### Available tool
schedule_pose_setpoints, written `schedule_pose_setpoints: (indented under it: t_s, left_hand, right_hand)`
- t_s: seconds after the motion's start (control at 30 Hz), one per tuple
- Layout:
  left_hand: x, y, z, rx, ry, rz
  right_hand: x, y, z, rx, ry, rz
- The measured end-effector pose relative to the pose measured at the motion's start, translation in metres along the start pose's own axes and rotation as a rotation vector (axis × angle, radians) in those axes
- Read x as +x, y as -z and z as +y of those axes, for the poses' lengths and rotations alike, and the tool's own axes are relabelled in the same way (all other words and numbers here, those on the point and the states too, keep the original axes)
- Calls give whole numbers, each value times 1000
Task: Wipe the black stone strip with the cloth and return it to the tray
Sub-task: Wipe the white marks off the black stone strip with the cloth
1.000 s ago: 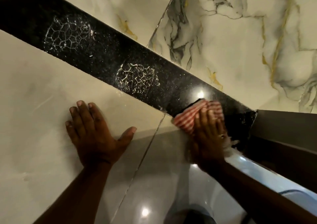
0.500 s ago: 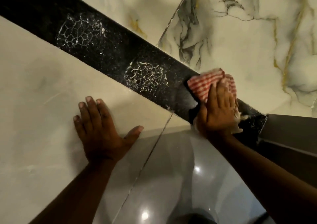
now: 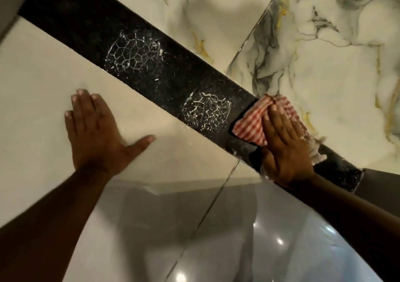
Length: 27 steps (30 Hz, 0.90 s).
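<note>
A black stone strip runs diagonally from the upper left to the lower right between pale tiles. Two white cracked residue patches lie on it, one in the middle and one nearer the cloth. My right hand lies flat, pressing a red-and-white checked cloth onto the strip near its lower right end. The cloth's frayed edge shows to the right of the hand. My left hand rests flat with fingers spread on the cream tile below the strip. No tray is in view.
Marble-veined tiles with grey and gold streaks lie beyond the strip. A cream tile and a glossy grey tile lie on the near side. A dark grey surface meets the strip's right end.
My right hand with the cloth slid up across the strip and then slightly left toward the nearer residue patch. The view shifted; my left hand stayed flat on the tile.
</note>
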State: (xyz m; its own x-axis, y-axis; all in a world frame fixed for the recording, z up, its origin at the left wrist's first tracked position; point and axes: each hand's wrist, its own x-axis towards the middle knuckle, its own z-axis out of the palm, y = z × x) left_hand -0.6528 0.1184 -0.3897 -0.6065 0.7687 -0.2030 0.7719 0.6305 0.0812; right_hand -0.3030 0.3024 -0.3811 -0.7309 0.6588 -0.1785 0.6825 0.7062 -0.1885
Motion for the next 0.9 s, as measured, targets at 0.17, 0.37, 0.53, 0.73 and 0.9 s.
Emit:
schedule_pose_setpoints:
  t_s: [0.17, 0.37, 0.53, 0.73, 0.9]
  left_hand:
    - [6, -3, -6, 8, -12, 39]
    - [3, -1, -4, 11, -28, 73]
    - [1, -1, -5, 25, -47, 84]
    - [2, -7, -9, 31, -49, 110]
    - [2, -4, -6, 32, -46, 108]
  right_hand:
    - [-43, -19, -55, 64, 150, -35]
    - [7, -15, -63, -22, 390, -148]
    - [12, -3, -43, 68, 117, -75]
    - [-17, -11, -72, 103, -43, -69]
    - [30, -10, -87, 93, 216, -89]
